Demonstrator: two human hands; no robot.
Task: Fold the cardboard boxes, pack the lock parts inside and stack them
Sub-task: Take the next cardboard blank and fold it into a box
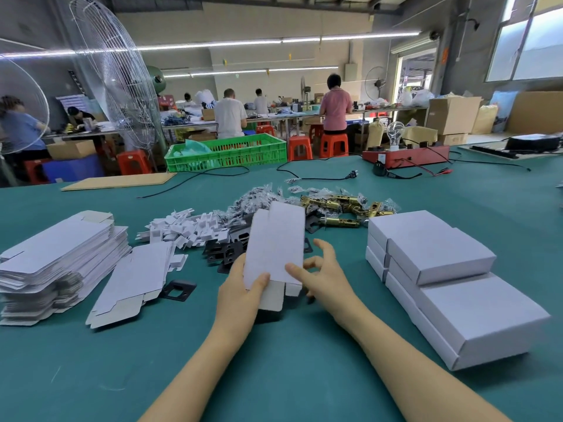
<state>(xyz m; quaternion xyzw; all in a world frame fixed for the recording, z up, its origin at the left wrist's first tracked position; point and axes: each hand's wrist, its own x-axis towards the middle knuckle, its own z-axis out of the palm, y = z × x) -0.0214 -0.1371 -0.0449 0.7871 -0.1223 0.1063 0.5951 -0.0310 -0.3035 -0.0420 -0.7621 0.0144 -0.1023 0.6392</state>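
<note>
Gripping the flat box blank [275, 245] above the green table [304, 376] with the left hand [240, 295], right hand [323, 277] hovering loosely spread, empty, beside it; ideally squaring creases before tucking the near flaps.

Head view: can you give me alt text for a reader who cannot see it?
A person's left hand grips a white cardboard box over a green table while the right hand hovers open beside it. Flat box blanks lie left, finished boxes right, brass lock parts behind.
</note>
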